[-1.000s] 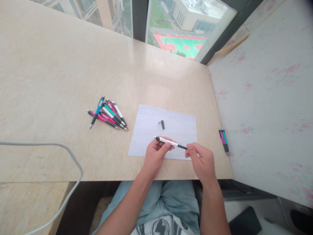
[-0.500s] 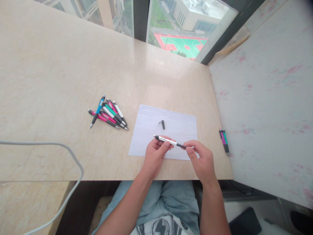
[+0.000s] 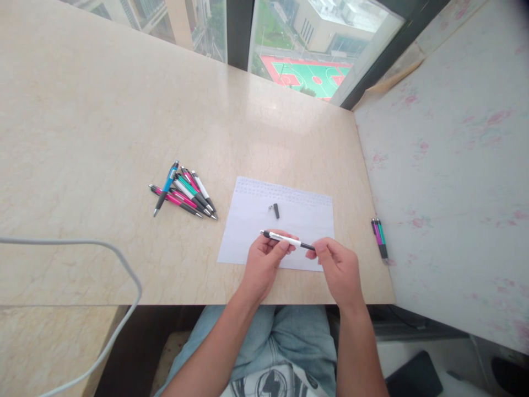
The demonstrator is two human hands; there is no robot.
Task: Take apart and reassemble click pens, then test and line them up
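Observation:
A black and white pen (image 3: 285,239) is held level just above a white sheet of paper (image 3: 256,215). My left hand (image 3: 264,263) grips its white barrel between thumb and fingers. My right hand (image 3: 339,270) pinches the pen's dark front end with its fingertips. A small black pen part (image 3: 275,210) lies on the paper beyond the pen. Whatever sits inside the right fingertips is hidden.
A pile of several coloured pens (image 3: 184,193) lies on the beige marble table (image 3: 103,121) to the left. Two more pens (image 3: 379,237) rest at the table's right edge by the wall. A grey cable (image 3: 107,253) curves across the near left. A window is at the back.
My right hand has shifted slightly left along the pen's front end, and its fingers have closed over the tip. The left hand and pen stay in place.

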